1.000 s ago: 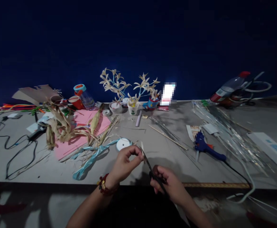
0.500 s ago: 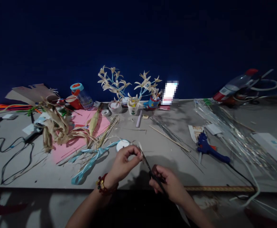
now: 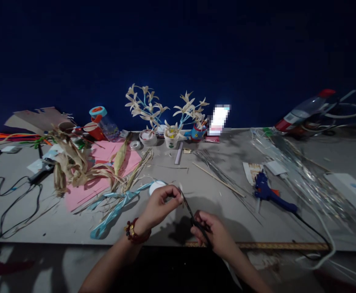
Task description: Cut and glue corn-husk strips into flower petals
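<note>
My right hand [image 3: 210, 230] grips a pair of dark scissors [image 3: 189, 209], blades pointing up and away to the left. My left hand [image 3: 162, 205], with a beaded bracelet [image 3: 133, 232] at the wrist, pinches a small pale piece [image 3: 182, 200] between thumb and fingertips. That piece is right beside the scissor blades; whether they touch it I cannot tell. Just behind my left hand lies a white disc-shaped roll [image 3: 157, 186], partly hidden. To its left a crumpled light-blue ribbon [image 3: 112, 217] runs over thin dried strands.
Dried corn husks [image 3: 79, 167] lie over pink paper [image 3: 76, 198] on the left. Pale husk flowers stand in small cups [image 3: 171, 142] at the back. Thin wires [image 3: 214, 165] and a stick [image 3: 217, 179] lie right of centre, with a blue glue gun [image 3: 271, 193] beyond.
The view has shifted very slightly. My right hand and the scissors have moved a little left; the left hand keeps its pinch in nearly the same place.
</note>
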### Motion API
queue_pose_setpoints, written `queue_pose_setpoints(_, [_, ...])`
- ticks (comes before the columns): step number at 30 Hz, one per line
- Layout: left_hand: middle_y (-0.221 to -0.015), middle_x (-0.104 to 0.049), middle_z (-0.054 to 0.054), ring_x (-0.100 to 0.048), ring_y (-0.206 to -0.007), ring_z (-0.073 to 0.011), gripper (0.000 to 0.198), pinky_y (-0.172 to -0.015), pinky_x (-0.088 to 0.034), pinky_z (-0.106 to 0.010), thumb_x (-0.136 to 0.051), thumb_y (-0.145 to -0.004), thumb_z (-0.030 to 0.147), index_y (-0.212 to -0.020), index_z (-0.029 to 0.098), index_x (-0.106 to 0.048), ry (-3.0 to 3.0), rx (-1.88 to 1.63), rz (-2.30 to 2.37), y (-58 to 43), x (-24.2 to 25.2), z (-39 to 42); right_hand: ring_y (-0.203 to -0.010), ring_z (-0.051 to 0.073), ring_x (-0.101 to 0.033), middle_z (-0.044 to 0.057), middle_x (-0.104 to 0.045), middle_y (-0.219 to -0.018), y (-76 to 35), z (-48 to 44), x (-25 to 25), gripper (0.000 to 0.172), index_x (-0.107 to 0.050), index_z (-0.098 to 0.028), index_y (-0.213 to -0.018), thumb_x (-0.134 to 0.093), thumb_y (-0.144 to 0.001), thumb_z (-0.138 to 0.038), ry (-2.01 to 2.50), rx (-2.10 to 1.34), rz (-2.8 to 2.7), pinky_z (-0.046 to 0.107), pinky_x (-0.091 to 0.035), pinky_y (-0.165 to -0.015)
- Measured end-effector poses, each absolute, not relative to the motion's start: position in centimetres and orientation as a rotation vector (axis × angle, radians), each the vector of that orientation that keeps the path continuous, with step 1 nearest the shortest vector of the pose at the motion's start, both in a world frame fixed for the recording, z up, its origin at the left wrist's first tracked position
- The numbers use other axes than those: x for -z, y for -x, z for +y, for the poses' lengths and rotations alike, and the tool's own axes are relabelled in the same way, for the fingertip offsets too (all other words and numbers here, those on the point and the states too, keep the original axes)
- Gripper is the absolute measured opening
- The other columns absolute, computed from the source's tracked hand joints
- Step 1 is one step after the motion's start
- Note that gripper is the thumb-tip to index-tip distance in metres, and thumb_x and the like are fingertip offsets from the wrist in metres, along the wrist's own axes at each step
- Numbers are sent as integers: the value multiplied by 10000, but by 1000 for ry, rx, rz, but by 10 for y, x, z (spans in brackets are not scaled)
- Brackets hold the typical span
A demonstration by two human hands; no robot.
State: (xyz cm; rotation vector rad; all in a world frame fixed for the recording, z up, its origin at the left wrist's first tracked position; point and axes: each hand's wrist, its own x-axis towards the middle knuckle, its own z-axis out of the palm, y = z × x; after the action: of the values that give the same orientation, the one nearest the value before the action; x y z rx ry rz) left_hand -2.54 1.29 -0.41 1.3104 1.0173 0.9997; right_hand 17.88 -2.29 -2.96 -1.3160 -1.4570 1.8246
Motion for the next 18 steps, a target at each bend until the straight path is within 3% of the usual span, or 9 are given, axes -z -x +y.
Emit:
queue_pose_setpoints(9, [-757,-617,-27,-547,-734,-154,238,-716,-423,-261,-667,-866,372,-771,160,-614,-1371,-895,1062,29,8,18,-443,80,-435,-104,-390,-550,-190,-15,44,547,-387,-232,-639,-773,-683,-617,1376,-1714,-1410,218,-389,-458])
queue_pose_setpoints(14, [-765,-658,-29,-586,-749,-161,192,-731,-435,-257,-634,-881,334,-785,169,-658,-1623,-756,1069,32,2,17,-682,141,-606,-16,-645,-779,-188,-3,43,412,-538,-217,-832,-835,-680,-459,1235,-1591,-1344,260,-515,-671])
queue_pose_setpoints(18, [-779,-696,-27,-623,-744,-163,133,-739,-445,-258,-608,-879,250,-799,186,-693,-1839,-671,1036,31,-8,15,-736,157,-634,3,-674,-836,-174,8,33,384,-541,-217,-872,-835,-688,-381,1072,-1607,-1261,285,-532,-736])
